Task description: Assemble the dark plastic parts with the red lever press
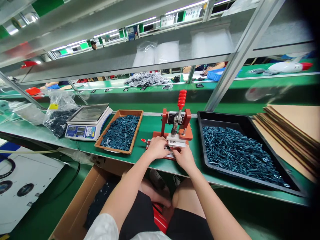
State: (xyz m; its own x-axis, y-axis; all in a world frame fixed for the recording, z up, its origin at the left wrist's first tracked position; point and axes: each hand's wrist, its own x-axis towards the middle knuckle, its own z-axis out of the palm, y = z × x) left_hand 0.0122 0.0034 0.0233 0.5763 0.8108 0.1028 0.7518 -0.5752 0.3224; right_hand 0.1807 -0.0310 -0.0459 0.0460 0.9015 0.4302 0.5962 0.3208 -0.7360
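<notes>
Working left hand (157,148) and right hand (184,158) at a red hand press (187,132)

Factory assembly floor. Upper frame: parallel lines of green-belted workbench (150,128) beneath aluminium-frame shelving (243,53) and strip lights (105,33); a co-worker's hands (211,69) at a farther line. Centre: red-handled bench press (182,100), digital counting scale (87,128), black tray (225,116) of bulk parts (237,153).
</notes>
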